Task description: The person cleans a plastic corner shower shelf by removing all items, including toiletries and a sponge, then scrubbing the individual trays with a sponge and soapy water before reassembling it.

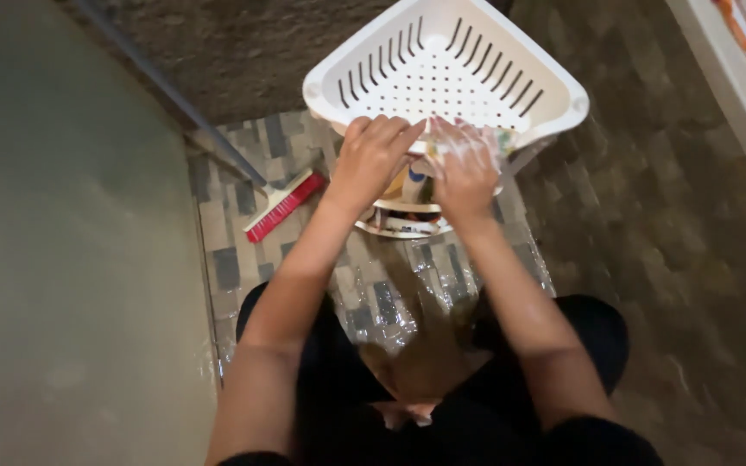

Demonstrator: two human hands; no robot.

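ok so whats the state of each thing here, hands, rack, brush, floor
left hand: curled over the near rim of the top shelf, gripping it
right hand: soapy, fingers spread on the same rim
top shelf: white, slotted, nothing on it
lower shelves: partly hidden, holding bottles
scrub brush: lying on the floor, red bristles down
floor: wet and shiny

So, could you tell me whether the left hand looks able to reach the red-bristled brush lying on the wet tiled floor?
Probably yes: the left hand rests on the white slotted plastic rack, and nothing lies between it and the red-bristled brush.
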